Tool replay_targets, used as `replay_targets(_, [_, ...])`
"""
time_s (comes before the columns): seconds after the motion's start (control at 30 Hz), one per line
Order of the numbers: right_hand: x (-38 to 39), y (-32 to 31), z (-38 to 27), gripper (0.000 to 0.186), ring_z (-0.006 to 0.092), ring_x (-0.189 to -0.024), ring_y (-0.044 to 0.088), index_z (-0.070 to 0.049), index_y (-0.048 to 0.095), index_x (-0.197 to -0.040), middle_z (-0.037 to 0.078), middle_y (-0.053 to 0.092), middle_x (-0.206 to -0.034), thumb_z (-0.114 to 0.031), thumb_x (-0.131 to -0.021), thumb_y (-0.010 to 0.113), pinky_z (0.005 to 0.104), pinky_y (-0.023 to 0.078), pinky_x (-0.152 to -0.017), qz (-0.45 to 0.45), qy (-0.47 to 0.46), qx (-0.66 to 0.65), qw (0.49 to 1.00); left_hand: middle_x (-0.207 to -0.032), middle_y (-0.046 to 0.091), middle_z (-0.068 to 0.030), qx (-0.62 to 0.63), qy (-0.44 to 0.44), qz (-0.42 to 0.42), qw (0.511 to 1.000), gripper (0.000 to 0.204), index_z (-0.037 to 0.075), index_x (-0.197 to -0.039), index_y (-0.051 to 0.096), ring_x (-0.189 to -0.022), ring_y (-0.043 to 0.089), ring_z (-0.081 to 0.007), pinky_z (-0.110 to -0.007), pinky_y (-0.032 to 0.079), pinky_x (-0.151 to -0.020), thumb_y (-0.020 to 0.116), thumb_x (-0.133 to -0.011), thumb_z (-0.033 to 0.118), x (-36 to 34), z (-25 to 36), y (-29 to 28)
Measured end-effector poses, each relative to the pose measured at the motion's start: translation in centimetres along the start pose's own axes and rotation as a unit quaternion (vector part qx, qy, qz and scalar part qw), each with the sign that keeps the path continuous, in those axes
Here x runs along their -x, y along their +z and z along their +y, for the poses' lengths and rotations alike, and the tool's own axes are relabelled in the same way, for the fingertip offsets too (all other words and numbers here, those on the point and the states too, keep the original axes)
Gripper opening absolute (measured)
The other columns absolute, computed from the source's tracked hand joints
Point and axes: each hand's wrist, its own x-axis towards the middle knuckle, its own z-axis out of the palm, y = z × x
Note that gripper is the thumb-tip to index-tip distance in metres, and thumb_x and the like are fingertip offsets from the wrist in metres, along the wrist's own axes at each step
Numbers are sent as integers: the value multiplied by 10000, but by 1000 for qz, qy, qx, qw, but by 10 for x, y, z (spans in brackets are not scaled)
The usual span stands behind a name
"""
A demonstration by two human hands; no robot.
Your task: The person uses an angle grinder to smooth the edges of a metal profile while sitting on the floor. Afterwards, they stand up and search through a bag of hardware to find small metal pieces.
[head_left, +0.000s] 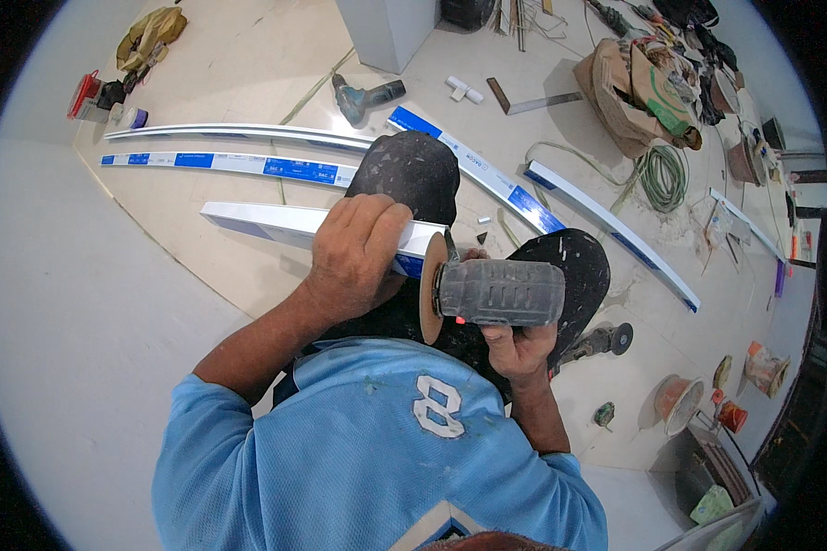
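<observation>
Fingers [347, 220] of the left hand [354, 260] close over the white strip [271, 220], left of the tan disc [429, 298]; trimming the strip's end seems in hand, calling next for a steady hold. Right of the disc, the right hand [524, 352] curls around the grey power tool [505, 292], how tightly I cannot tell.

We are in a room that looks like an indoor building or renovation site. Pale walls [73, 340] and a pillar [381, 32] meet a dusty, scuffed floor [239, 55] that serves as the work area. Around us we see long white strips [478, 171] with blue markings, 2 angle grinders [501, 292], a drill [356, 98] and a metal square [547, 103]. Farther out we find a cable coil [663, 191], a bulky brown sack [613, 101] and stained buckets [680, 404], all left about as on a job in progress.
</observation>
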Motion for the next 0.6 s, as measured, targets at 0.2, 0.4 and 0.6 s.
replay_targets(0.2, [1, 4, -2, 677, 356, -1361, 670, 62, 593, -1458, 226, 754, -1288, -370, -991, 827, 521, 444, -1228, 27, 17, -10, 999, -1115, 645, -205, 2, 0, 8, 1000, 680, 0, -1216, 634, -994, 666, -358, -480, 538, -834, 924, -604, 64, 0, 0, 0])
replay_targets(0.4, [-1, 1, -4, 688, 368, -1367, 664, 65, 583, -1472, 235, 744, -1312, -349, -985, 837, 522, 450, -1218, 5, 4, 6, 1000, -1112, 643, -203, 4, -3, 3, 1000, 677, -1, -1219, 630, -995, 666, -357, -481, 536, -832, 915, -607, 57, -1, 0, -2])
replay_targets(0.6, [3, 7, -3, 653, 368, -1379, 657, 52, 607, -1443, 243, 740, -1320, -366, -993, 829, 519, 463, -1206, 44, 28, -38, 998, -1120, 643, -203, 7, -2, 5, 1000, 681, 0, -1218, 630, -998, 664, -360, -488, 535, -837, 913, -601, 55, 0, 1, -2])
